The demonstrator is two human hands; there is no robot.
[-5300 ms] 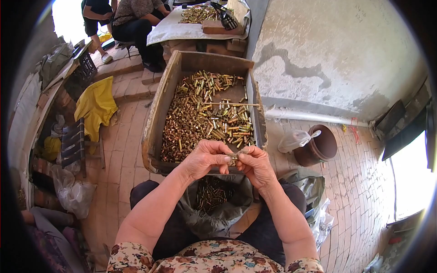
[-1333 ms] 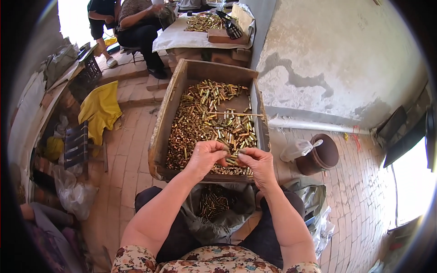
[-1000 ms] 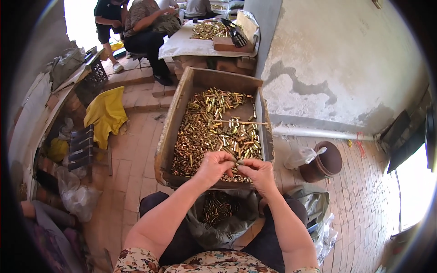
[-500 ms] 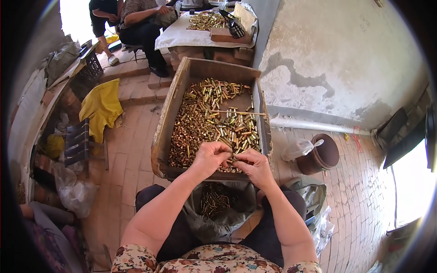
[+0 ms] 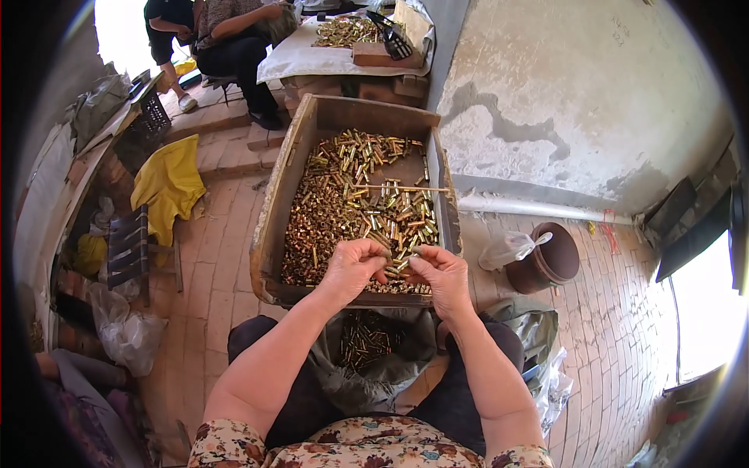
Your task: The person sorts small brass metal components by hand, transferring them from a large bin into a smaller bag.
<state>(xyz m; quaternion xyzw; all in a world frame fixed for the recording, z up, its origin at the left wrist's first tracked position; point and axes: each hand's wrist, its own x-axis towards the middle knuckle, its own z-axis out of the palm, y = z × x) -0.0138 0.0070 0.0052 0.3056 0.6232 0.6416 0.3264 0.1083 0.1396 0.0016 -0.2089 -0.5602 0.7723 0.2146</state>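
Observation:
A worn wooden box (image 5: pixel 269 183) holds a great heap of small brass-coloured metal cylinders (image 5: pixel 367 152). Shorter, copper-toned pieces (image 5: pixel 308 242) fill its left side, while longer ones lie scattered on the right. Over the box's near end, my left hand (image 5: pixel 353 269) is closed in a pinch, fingertips together. A small gap separates it from my right hand (image 5: pixel 442 279), whose thumb and fingers also pinch. What either holds is too small to make out. Between my knees, a dark cloth bag (image 5: pixel 406 374) contains more metal cylinders (image 5: pixel 365 343).
A thin stick (image 5: pixel 402 188) spans part of the box. To the right stand a brown bucket (image 5: pixel 550 261) and a tied plastic bag (image 5: pixel 507 251). A yellow cloth (image 5: pixel 168 183) drapes at left. Two people sit beyond, near a covered table (image 5: pixel 292 62) with more metal pieces.
My hands, close together and touching half a second ago, have moved slightly apart. The whole view has shifted a little.

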